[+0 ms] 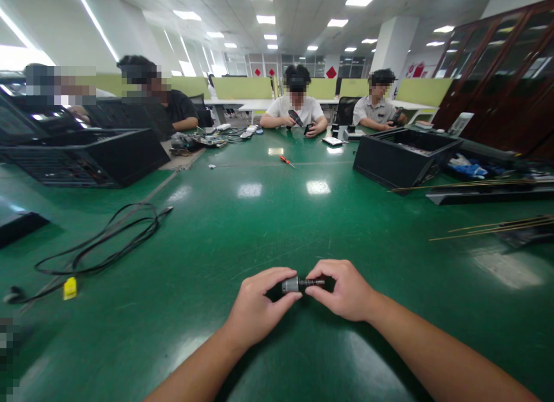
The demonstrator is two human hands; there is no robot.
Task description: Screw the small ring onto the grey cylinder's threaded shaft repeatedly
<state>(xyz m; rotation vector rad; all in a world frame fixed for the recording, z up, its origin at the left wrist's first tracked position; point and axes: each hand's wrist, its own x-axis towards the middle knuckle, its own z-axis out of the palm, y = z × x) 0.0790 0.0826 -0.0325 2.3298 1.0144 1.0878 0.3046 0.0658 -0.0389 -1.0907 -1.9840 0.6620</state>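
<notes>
Low over the green table, near its front edge, a small grey cylindrical part (291,284) lies sideways between my hands. A thin dark shaft (319,282), ringed like a thread or spring, sticks out from its right end. My left hand (255,305) grips the grey cylinder between thumb and fingers. The thumb and forefinger of my right hand (350,292) close around the shaft close to where it meets the cylinder. Both hands face each other with a narrow gap between their fingertips. The other right fingers are curled and partly hidden.
A looped black cable (108,240) with a yellow tag (70,288) lies left. Black computer cases (130,156) (389,159) stand on both sides. A red screwdriver (284,159) lies farther off. Thin rods (480,231) are at right. Several people sit around the table (242,223).
</notes>
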